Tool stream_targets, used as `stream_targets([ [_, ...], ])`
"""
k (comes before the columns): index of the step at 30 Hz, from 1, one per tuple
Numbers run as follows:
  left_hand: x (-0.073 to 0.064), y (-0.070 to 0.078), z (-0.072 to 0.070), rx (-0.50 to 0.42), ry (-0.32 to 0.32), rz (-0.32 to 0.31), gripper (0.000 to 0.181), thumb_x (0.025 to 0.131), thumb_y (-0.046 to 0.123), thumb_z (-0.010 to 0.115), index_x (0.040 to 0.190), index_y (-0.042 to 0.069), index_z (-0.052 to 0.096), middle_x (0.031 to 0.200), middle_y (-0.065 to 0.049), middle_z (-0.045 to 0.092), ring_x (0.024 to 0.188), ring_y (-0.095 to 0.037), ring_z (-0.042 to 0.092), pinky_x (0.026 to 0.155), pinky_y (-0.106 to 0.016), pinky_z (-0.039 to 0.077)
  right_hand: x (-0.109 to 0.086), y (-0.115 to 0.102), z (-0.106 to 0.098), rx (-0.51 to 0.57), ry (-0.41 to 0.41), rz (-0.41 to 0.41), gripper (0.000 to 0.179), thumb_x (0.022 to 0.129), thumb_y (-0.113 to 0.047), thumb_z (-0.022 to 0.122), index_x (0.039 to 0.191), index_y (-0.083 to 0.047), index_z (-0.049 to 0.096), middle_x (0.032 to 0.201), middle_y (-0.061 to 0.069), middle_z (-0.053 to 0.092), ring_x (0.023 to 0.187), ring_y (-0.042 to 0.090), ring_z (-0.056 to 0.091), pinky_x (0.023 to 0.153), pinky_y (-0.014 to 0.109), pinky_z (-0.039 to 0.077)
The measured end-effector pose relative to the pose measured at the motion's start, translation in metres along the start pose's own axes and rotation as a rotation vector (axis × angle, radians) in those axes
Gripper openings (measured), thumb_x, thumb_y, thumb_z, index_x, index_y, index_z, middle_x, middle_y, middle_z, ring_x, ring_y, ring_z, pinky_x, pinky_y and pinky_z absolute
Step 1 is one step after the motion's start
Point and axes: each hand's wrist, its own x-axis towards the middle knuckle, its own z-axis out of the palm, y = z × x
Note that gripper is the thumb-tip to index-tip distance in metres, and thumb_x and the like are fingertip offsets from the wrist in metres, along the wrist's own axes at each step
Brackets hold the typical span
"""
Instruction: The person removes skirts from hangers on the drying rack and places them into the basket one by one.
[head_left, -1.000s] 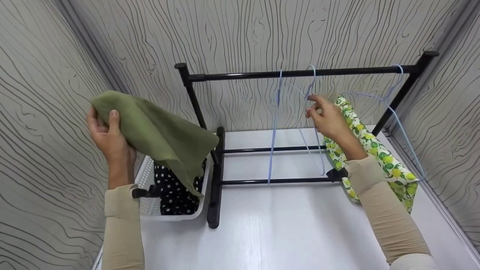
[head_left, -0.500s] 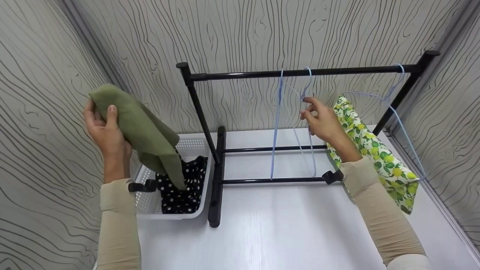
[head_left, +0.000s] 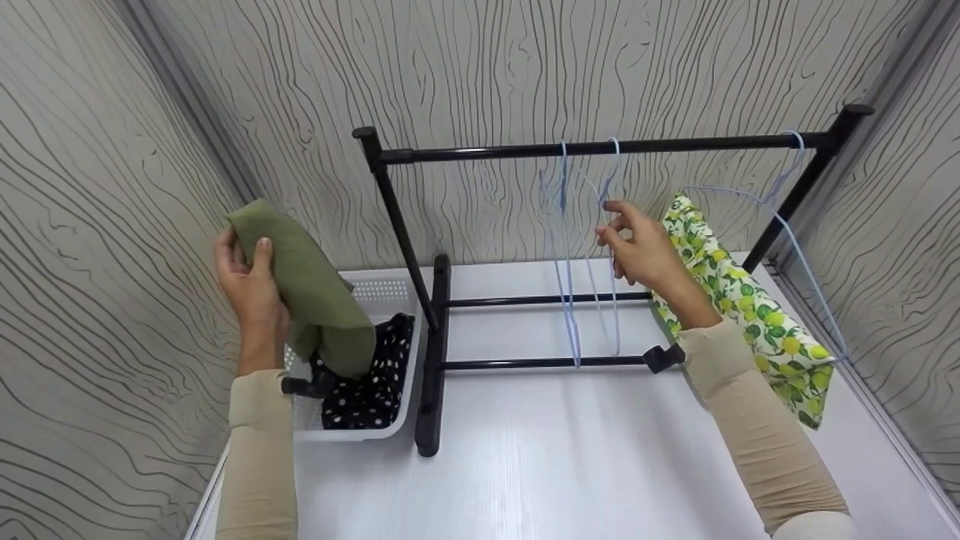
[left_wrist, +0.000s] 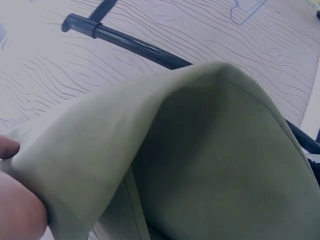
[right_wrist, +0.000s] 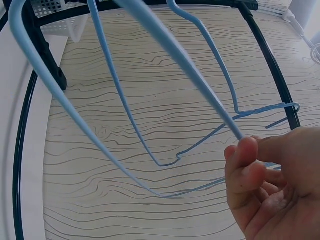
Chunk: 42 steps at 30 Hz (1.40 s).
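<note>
An olive-green cloth [head_left: 311, 300] hangs from my left hand [head_left: 251, 289], gripped by its upper end between thumb and fingers. Its lower part droops over the white basket, overlapping the polka-dot cloth there. In the left wrist view the green cloth [left_wrist: 210, 150] bulges into a hollow fold. My right hand [head_left: 652, 255] pinches a light blue wire hanger [head_left: 609, 178] just below its hook, which sits over the rack's bar. Seen from the right wrist, thumb and fingertip press on the blue hanger wire [right_wrist: 185, 62]. Another blue hanger [head_left: 564, 180] hangs to its left.
The black rack [head_left: 487, 154] spans the white table [head_left: 487, 465]. A lemon-print cloth [head_left: 750, 300] hangs on a hanger at the rack's right end. The white basket [head_left: 352, 434], holding a black polka-dot cloth [head_left: 367, 405], stands at the left. Patterned walls close in behind and beside.
My left hand first shifts slightly left, then comes right and lower with the green cloth, whose spread corner has dropped. My right hand moves the pinched hanger slightly left. The neighbouring hanger has swung.
</note>
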Motion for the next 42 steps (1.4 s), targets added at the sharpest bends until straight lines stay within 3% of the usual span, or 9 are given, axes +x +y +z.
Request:
stream_targets([
  [11, -0.013, -0.022, -0.001, 0.079, -0.038, -0.100, 0.050, 0.110, 0.008, 0.056, 0.158, 0.012, 0.043, 0.166, -0.007, 0.045, 0.140, -0.021, 0.055, 0.110, -0.035, 0.050, -0.003, 0.003, 0.001, -0.027, 0.016, 0.005, 0.049, 0.115, -0.023, 0.050, 0.159, -0.004, 0.042, 0.115, 0.018, 0.070, 0.053, 0.007, 0.055, 0.043, 0.021, 0.045],
  [17, -0.017, -0.033, 0.000, 0.141, -0.060, -0.112, 0.054, 0.110, 0.008, 0.057, 0.161, 0.011, 0.040, 0.168, -0.007, 0.041, 0.150, -0.021, 0.047, 0.118, -0.036, 0.046, -0.005, 0.004, 0.001, -0.012, 0.019, -0.002, 0.050, 0.114, -0.026, 0.051, 0.158, -0.003, 0.043, 0.115, 0.020, 0.070, 0.051, 0.005, 0.056, 0.042, 0.021, 0.044],
  [28, -0.027, -0.059, -0.004, 0.216, -0.093, -0.205, 0.060, 0.107, -0.004, 0.055, 0.162, 0.009, 0.037, 0.171, -0.011, 0.038, 0.152, -0.025, 0.044, 0.116, -0.039, 0.044, -0.007, 0.007, 0.005, 0.033, 0.001, 0.029, 0.054, 0.114, -0.025, 0.051, 0.162, -0.005, 0.037, 0.114, 0.022, 0.074, 0.045, 0.008, 0.057, 0.043, 0.030, 0.053],
  [37, -0.039, -0.079, -0.009, 0.312, -0.168, -0.229, 0.063, 0.106, -0.010, 0.050, 0.164, 0.009, 0.035, 0.175, -0.011, 0.030, 0.164, -0.024, 0.025, 0.130, -0.042, 0.032, -0.010, 0.005, 0.004, 0.034, 0.005, 0.038, 0.060, 0.113, -0.037, 0.053, 0.163, -0.008, 0.036, 0.115, 0.021, 0.074, 0.046, 0.011, 0.059, 0.044, 0.031, 0.054],
  [42, -0.051, -0.093, -0.011, 0.434, -0.216, -0.235, 0.064, 0.106, -0.010, 0.046, 0.166, 0.011, 0.034, 0.177, -0.011, 0.026, 0.166, -0.026, 0.018, 0.133, -0.045, 0.027, -0.010, 0.007, 0.006, 0.036, 0.005, 0.028, 0.061, 0.114, -0.038, 0.052, 0.162, -0.005, 0.036, 0.115, 0.022, 0.074, 0.046, 0.011, 0.059, 0.044, 0.032, 0.054],
])
